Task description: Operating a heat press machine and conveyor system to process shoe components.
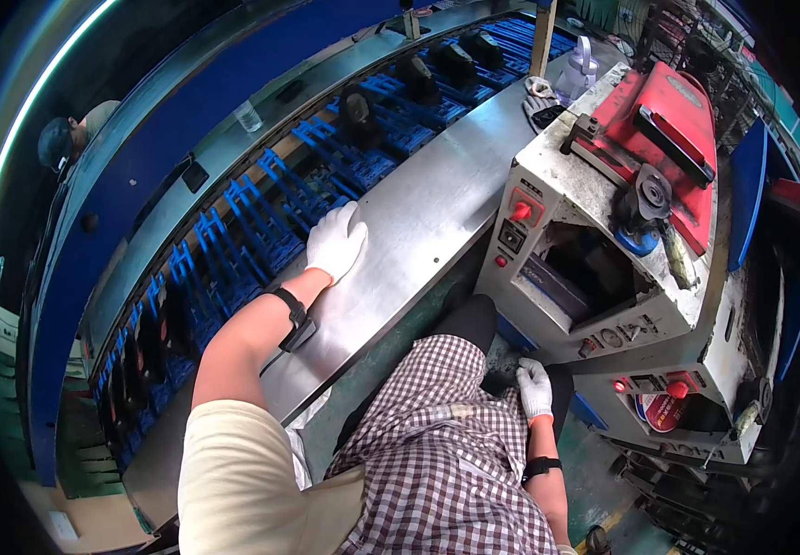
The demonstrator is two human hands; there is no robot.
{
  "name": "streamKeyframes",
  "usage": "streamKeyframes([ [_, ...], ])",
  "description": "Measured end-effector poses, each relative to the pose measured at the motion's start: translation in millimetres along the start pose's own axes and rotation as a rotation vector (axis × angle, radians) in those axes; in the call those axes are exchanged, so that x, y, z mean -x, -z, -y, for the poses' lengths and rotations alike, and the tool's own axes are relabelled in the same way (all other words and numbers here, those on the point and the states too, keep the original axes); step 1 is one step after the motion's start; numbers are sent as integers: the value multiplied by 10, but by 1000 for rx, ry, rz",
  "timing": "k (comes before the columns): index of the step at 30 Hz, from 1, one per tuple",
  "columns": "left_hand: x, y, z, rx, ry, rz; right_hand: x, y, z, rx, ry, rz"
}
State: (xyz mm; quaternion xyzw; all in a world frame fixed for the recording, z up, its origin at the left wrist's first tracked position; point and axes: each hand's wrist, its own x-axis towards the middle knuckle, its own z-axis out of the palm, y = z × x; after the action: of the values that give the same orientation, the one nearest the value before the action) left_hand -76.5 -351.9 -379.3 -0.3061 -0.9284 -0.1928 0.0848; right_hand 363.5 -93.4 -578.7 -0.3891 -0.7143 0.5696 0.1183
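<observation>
My left hand [337,244], in a white work glove with an orange cuff, lies flat on a bare metal ledge [437,199]. Its fingers are stretched out toward the blue slatted conveyor [275,217] that runs alongside, and nothing shows in its grasp. My right hand [535,388], gloved the same way, rests low by my right thigh with its fingers curled in and no object visible in them. A checked apron [446,444] covers my lap. Several dark, shoe-shaped pieces [356,113] sit on the conveyor's far stretch.
At my right stands a pale machine cabinet [502,277] with red knobs and a red-covered top [668,102]. A second, similar unit [594,393] is nearer. A clear cup [248,117] stands beyond the conveyor, a translucent jug [578,74] at the ledge's far end. Another person [60,143] is at far left.
</observation>
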Motion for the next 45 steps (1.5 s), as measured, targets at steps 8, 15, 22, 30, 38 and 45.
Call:
streamKeyframes([
  [8, -12, 26, 1, -27, -2, -33, 1, -4, 60, -6, -23, 6],
  [15, -19, 134, -137, -53, 138, 51, -16, -9, 70, -12, -12, 2],
  [22, 20, -14, 4, -12, 75, -69, -41, -27, 13, -20, -34, -4],
  [30, 19, 41, -51, -9, 106, -8, -10, -15, 33, -5, 1, -20],
  [38, -22, -7, 57, 211, 208, -71, 2, -11, 52, -106, 25, -15],
  [45, -240, 602, 763, 427, 593, -595, -64, 66, -85, -23, -11, -7],
])
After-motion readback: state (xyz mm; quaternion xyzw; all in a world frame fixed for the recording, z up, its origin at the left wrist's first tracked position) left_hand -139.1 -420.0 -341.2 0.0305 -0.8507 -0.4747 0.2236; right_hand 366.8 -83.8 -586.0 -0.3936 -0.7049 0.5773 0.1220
